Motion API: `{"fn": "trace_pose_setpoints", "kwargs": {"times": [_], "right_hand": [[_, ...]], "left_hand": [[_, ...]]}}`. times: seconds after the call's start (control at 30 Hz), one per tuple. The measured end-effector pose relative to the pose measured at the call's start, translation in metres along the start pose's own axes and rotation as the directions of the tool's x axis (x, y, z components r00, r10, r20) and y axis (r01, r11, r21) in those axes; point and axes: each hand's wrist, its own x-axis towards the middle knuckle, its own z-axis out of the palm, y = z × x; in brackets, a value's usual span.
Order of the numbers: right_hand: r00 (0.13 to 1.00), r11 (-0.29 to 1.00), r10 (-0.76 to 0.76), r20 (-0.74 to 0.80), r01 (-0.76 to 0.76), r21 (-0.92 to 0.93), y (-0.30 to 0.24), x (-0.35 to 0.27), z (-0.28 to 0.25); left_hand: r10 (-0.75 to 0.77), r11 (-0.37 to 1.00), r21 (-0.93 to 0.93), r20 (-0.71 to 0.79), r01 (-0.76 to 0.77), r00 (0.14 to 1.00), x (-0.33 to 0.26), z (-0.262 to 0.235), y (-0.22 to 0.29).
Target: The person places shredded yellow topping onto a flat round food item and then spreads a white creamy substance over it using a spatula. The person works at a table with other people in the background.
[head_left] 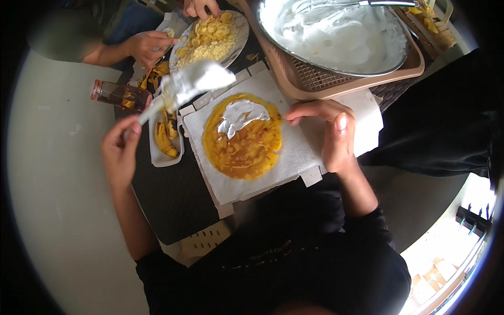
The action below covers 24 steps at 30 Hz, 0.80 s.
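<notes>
My left hand [121, 144] is closed round the handle of a spatula [152, 110], whose blade carries a thick heap of white cream [202, 81]. It is raised beyond the left corner of a paper-lined board [212, 185]. On that paper lies a round golden-brown pancake [242, 154], with a patch of white cream [245, 114] spread over its far part. By the pancake's right edge, my right hand [336, 134] is open, its fingers bent loosely toward the pancake and holding nothing visible.
At the far right, a big metal bowl [336, 65] of white cream with a whisk [388, 3] stands in a brown basket [362, 86]. Bananas [164, 137] lie in a white tray [168, 160] near a jar [118, 94]. Another person's hands [147, 48] work by a plate [242, 31] of banana slices.
</notes>
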Motion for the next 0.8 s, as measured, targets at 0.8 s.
{"fn": "trace_pose_setpoints", "kwargs": {"times": [0.8], "right_hand": [[1.0, 0.997, -0.001, 0.019, 0.002, -0.071, 0.003, -0.001, -0.002]], "left_hand": [[0.555, 0.559, 0.726, 0.033, -0.402, 0.831, -0.11, 0.067, -0.014]]}}
